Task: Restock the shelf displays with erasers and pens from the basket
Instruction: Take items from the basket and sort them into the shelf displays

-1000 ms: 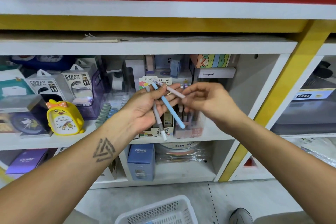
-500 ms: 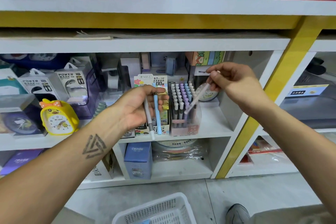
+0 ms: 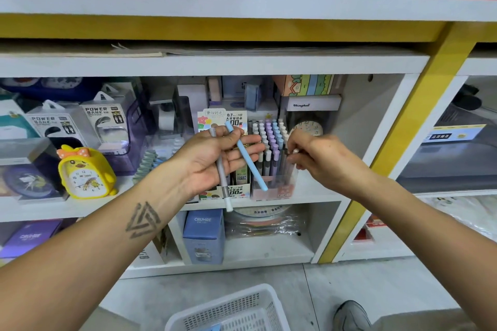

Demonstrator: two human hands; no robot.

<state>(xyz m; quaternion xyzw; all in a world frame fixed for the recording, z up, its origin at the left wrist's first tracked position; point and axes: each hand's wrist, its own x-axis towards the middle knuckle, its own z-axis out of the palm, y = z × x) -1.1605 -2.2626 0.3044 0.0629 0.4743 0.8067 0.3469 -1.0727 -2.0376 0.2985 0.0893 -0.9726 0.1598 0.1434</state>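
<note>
My left hand (image 3: 217, 158) is held palm up in front of the middle shelf, gripping two pens: a grey pen (image 3: 221, 172) hanging almost straight down and a light blue pen (image 3: 248, 158) slanting down to the right. My right hand (image 3: 314, 156) pinches the white top of a pen (image 3: 295, 151) standing at the right side of the clear pen display box (image 3: 271, 169), which holds several upright pastel pens. A white plastic basket (image 3: 236, 309) sits on the floor below.
Beside the pen box stands a pencil-lead display box (image 3: 224, 121). A yellow duck alarm clock (image 3: 86, 172) and power bank packs (image 3: 80, 123) fill the shelf's left. A blue Cruhre box (image 3: 203, 234) sits below. A yellow post (image 3: 403, 129) bounds the right. A shoe (image 3: 352, 314) is near the basket.
My right hand took a whitish pen from my left hand, lifted it up right, then brought it down into the display box. My left hand's fingers loosened around the two remaining pens.
</note>
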